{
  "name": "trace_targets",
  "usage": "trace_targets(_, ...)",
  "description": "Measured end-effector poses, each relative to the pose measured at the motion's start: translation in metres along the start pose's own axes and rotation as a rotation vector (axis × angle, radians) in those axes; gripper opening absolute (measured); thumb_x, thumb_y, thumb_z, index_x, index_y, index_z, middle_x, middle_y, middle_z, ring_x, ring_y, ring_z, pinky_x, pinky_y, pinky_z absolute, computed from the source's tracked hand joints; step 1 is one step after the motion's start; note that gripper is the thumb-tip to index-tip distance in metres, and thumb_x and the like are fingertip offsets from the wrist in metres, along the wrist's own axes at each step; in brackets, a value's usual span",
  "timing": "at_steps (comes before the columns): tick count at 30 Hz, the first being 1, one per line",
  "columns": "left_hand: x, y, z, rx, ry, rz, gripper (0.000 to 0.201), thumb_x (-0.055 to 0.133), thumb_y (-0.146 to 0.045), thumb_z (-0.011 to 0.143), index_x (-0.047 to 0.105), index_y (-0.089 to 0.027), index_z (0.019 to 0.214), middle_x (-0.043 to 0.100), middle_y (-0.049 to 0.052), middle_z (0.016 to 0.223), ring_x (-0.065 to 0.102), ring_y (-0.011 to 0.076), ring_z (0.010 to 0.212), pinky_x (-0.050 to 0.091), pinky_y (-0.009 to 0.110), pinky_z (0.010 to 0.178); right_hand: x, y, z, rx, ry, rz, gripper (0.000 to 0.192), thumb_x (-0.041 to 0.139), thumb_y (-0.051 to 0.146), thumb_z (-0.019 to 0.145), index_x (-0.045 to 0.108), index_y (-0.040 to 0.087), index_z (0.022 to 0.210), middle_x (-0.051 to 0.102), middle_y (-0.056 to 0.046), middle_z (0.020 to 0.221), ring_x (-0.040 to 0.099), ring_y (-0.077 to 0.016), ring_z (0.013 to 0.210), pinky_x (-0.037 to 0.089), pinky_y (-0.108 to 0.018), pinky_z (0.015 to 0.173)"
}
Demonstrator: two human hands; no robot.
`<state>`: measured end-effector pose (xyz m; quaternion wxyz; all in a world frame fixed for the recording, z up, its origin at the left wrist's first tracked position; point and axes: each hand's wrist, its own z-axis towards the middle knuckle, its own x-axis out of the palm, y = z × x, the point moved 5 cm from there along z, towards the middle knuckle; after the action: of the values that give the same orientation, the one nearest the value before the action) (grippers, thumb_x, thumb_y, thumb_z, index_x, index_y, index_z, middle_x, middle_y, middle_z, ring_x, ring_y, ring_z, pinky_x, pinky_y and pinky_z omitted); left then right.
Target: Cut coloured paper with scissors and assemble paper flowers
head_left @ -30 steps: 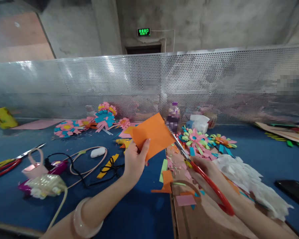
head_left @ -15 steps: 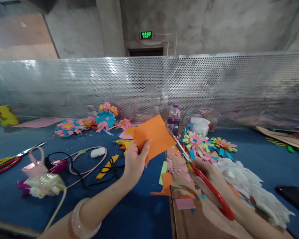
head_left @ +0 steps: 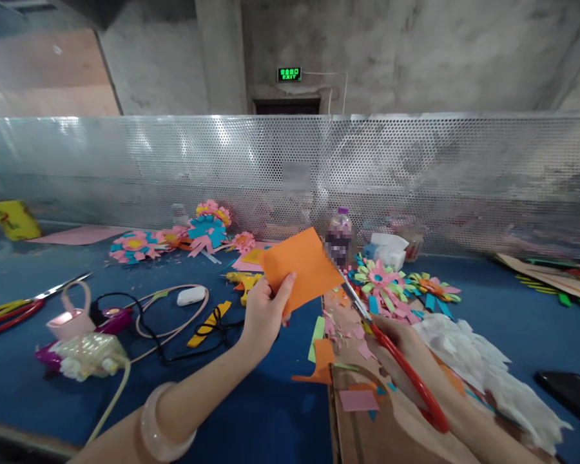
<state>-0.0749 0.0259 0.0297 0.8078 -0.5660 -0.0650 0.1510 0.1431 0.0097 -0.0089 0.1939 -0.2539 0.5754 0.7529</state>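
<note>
Little shifted since second ago: orange paper (head_left: 302,267) edged slightly right, same pose. Left hand (head_left: 265,314) pinched paper's lower corner, held above tabletop (head_left: 270,412). Right hand (head_left: 406,357) gripped red scissors (head_left: 391,351), blade tips at paper's right edge. Judged best: keep paper taut, feed steadily into blades.

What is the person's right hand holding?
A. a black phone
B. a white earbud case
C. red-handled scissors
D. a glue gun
C: the right hand grips red-handled scissors, blades at the edge of the orange paper held up by the left hand.
</note>
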Motion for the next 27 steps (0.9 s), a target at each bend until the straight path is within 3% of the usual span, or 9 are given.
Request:
trace_targets(7, 0.001, 0.001, 0.001, -0.01, 0.018, -0.03, 0.032, 0.054, -0.045, 0.076, 0.052, -0.016, 0.061, 0.041, -0.005, 0.036, 0.039, 0.0082, 0.032, 0.031, 0.019, 0.035, 0.0, 0.002, 0.001, -0.017, -0.036, -0.018, 0.023, 0.047, 0.034, 0.077, 0.039, 0.019, 0.061, 0.039, 0.004, 0.055, 0.043, -0.011, 0.051, 0.034, -0.022, 0.046)
trace_targets(11, 0.0, 0.001, 0.003, -0.023, 0.013, -0.04, 0.034, 0.055, -0.046, 0.074, 0.048, -0.017, 0.057, 0.04, -0.006, 0.036, 0.038, 0.0079, 0.031, 0.029, 0.02, 0.033, -0.001, 0.013, -0.006, 0.017, -0.011, 0.068, 0.021, 0.048, 0.038, 0.076, 0.048, 0.02, 0.067, 0.051, 0.0, 0.059, 0.05, -0.0138, 0.055, 0.04, -0.022, 0.048)
trace_targets(16, -0.001, 0.001, 0.004, -0.021, -0.02, 0.016, 0.033, 0.054, -0.048, 0.074, 0.054, -0.017, 0.061, 0.042, -0.004, 0.036, 0.042, 0.0101, 0.034, 0.029, 0.021, 0.033, -0.002, 0.024, -0.014, 0.11, 0.033, 0.177, 0.024, 0.051, 0.045, 0.074, 0.056, 0.022, 0.08, 0.065, -0.004, 0.073, 0.062, -0.0204, 0.07, 0.049, -0.026, 0.056)
trace_targets(21, 0.001, 0.003, 0.004, -0.015, 0.007, 0.014, 0.032, 0.056, -0.047, 0.073, 0.053, -0.016, 0.063, 0.047, -0.004, 0.039, 0.043, 0.0094, 0.034, 0.03, 0.02, 0.034, 0.003, 0.023, -0.012, 0.182, 0.132, 0.24, 0.037, 0.053, 0.05, 0.072, 0.055, 0.021, 0.094, 0.066, -0.008, 0.089, 0.063, -0.024, 0.083, 0.051, -0.03, 0.068)
trace_targets(27, 0.006, 0.008, 0.002, -0.068, 0.108, -0.026, 0.034, 0.054, -0.049, 0.074, 0.053, -0.015, 0.067, 0.051, -0.002, 0.042, 0.044, 0.0095, 0.032, 0.03, 0.019, 0.032, 0.009, 0.011, -0.008, 0.163, 0.134, 0.244, 0.044, 0.05, 0.051, 0.076, 0.051, 0.021, 0.108, 0.065, -0.007, 0.094, 0.062, -0.0227, 0.086, 0.048, -0.032, 0.076)
